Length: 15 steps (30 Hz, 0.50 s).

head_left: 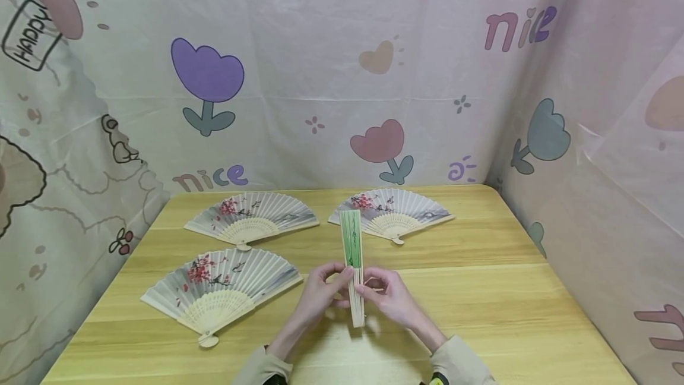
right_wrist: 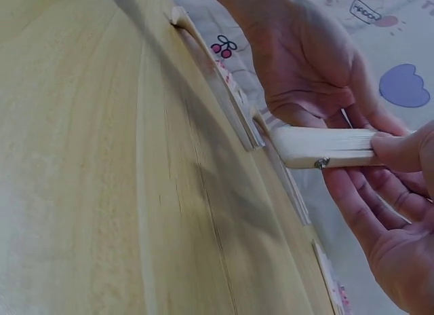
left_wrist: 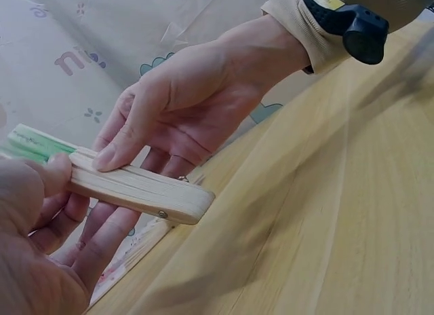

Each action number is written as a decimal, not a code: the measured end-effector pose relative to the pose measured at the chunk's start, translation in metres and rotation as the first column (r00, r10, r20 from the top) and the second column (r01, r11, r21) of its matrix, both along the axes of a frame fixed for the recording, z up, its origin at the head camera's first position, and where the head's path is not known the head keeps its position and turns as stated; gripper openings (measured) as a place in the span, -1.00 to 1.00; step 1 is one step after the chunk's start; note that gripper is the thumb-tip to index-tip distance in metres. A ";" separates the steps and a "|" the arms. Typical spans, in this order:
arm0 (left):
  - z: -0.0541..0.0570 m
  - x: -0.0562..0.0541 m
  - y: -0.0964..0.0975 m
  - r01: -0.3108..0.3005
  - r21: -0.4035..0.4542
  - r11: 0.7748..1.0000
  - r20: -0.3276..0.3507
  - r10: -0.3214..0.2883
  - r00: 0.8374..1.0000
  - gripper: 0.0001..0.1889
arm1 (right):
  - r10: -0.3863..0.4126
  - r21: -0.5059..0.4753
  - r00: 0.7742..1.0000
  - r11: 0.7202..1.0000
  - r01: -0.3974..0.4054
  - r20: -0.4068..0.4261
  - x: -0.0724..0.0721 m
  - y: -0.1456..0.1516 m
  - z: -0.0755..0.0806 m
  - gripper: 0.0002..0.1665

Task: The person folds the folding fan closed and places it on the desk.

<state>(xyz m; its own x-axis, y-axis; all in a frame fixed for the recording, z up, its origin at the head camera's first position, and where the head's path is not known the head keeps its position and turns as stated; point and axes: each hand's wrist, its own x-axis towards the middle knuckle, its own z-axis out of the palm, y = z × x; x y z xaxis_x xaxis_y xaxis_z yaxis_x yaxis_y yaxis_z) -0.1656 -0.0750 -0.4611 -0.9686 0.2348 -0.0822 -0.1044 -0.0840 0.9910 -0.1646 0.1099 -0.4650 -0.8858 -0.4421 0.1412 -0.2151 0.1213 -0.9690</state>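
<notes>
A folded fan (head_left: 352,254) with green leaf and pale ribs is held upright between both hands, above the table. My left hand (head_left: 320,293) pinches it from the left, thumb on the ribs just below the green part. From the other side my right hand (head_left: 389,296) grips it too, its thumb lying on the ribs. In the left wrist view the ribs (left_wrist: 139,186) are stacked closely together, with a small metal rivet (left_wrist: 162,214) near the rounded end. That same end of the folded fan (right_wrist: 319,146) shows in the right wrist view, above the wood.
Three spread fans with red blossoms lie on the wooden table (head_left: 481,314): one near left (head_left: 224,290), one far left (head_left: 256,215), one at the back (head_left: 395,210) beyond the hands. Patterned cloth (head_left: 320,76) hangs behind and at both sides.
</notes>
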 end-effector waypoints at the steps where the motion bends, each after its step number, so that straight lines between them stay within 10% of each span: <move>1: 0.000 0.000 0.000 -0.001 0.004 1.000 -0.003 0.001 1.000 -0.62 | 0.001 0.006 1.000 1.000 -0.001 -0.006 0.000 0.000 0.000 -0.73; 15: 0.003 0.001 -0.001 -0.004 -0.038 0.999 -0.125 0.000 0.992 -0.68 | -0.006 0.004 0.999 1.000 0.006 -0.053 -0.002 0.001 -0.001 -0.79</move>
<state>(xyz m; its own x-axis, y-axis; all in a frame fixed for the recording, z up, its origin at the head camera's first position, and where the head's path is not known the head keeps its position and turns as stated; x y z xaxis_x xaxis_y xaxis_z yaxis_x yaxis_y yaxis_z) -0.1649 -0.0759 -0.4581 -0.9723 0.2319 0.0308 0.0208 -0.0456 0.9987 -0.1668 0.1104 -0.4658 -0.8797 -0.4374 0.1864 -0.2656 0.1269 -0.9557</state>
